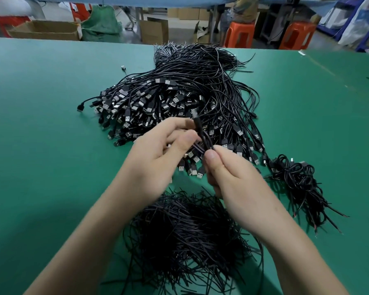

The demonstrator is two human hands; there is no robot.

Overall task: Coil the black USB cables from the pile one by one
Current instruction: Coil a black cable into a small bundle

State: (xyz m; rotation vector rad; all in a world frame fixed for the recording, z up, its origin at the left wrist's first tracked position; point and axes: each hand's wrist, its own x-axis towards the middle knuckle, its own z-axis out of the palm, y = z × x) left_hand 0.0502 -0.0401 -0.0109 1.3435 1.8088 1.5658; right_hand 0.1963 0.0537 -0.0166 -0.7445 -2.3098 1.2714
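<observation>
A big pile of black USB cables lies on the green table, plugs fanned toward me. Above its near edge I hold one black cable between both hands. My left hand curls its fingers round the plug end. My right hand pinches the strands of the same cable between thumb and forefinger. A small heap of coiled cables lies to the right. Under my forearms sits a heap of loose black wire ends.
Beyond the table's far edge stand cardboard boxes, a green bag and orange stools, with a person seated behind. A lone plug lies at the far left of the pile.
</observation>
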